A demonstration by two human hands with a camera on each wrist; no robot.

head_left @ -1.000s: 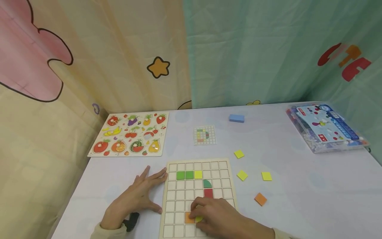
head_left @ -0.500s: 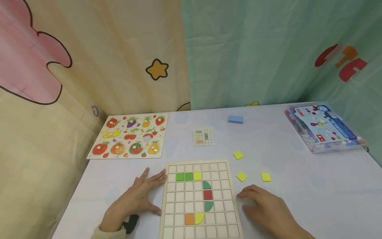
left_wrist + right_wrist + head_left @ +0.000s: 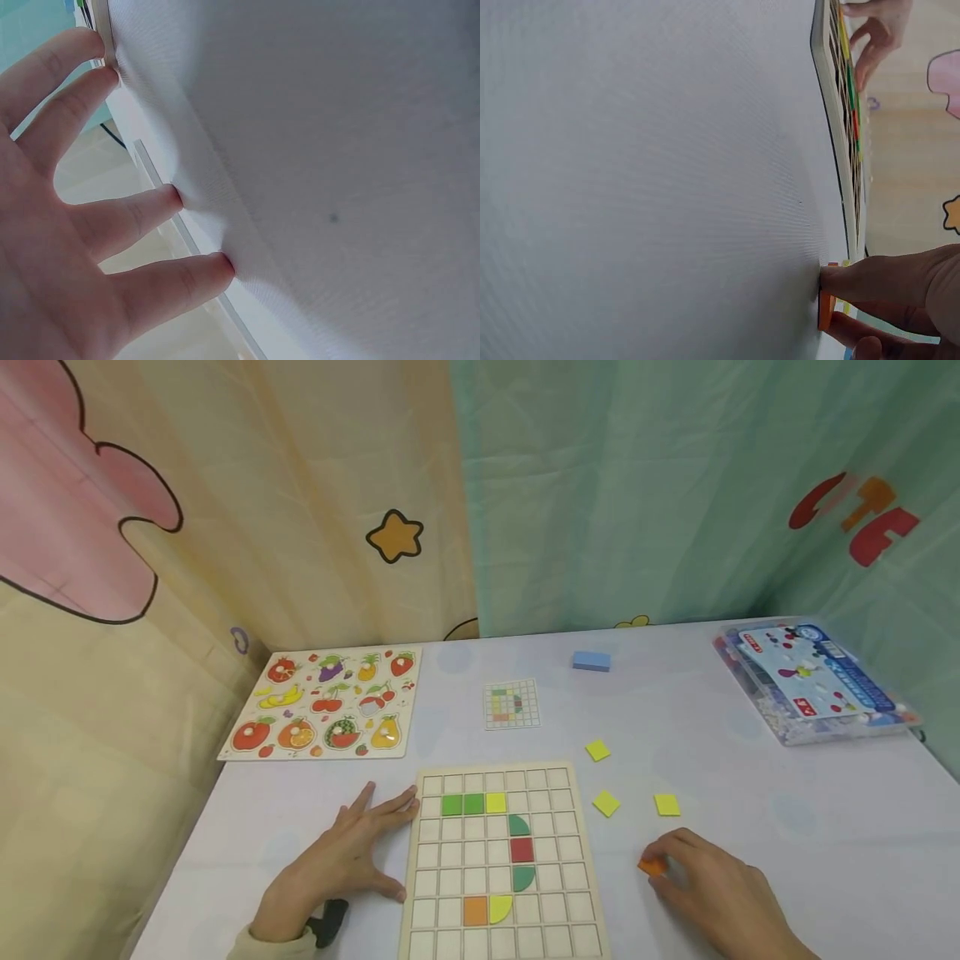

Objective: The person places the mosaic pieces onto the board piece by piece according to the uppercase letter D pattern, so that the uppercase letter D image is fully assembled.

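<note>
My right hand (image 3: 720, 889) pinches an orange square tile (image 3: 652, 867) between thumb and fingers, low over the table right of the grid board (image 3: 547, 914). The right wrist view shows the orange tile (image 3: 825, 304) on edge under the thumb. Spread fingers of my left hand (image 3: 337, 860) rest on the table, with fingertips at the board's left edge. Set in the board are two green squares (image 3: 462, 805), a yellow square (image 3: 496, 802), two teal quarter-rounds (image 3: 523, 878), a red square (image 3: 521, 849), an orange square (image 3: 476, 911) and a yellow quarter-round (image 3: 500, 908).
Three loose yellow tiles (image 3: 606, 803) lie right of the board. Behind it are a small printed grid card (image 3: 512, 704) and a blue block (image 3: 592, 661). A fruit puzzle board (image 3: 318, 703) stands back left, a clear packaged box (image 3: 813, 681) back right.
My right hand has left the yellow quarter-round in the board, moved right, and now pinches the orange tile that lay on the table. The left hand has stayed in place.
</note>
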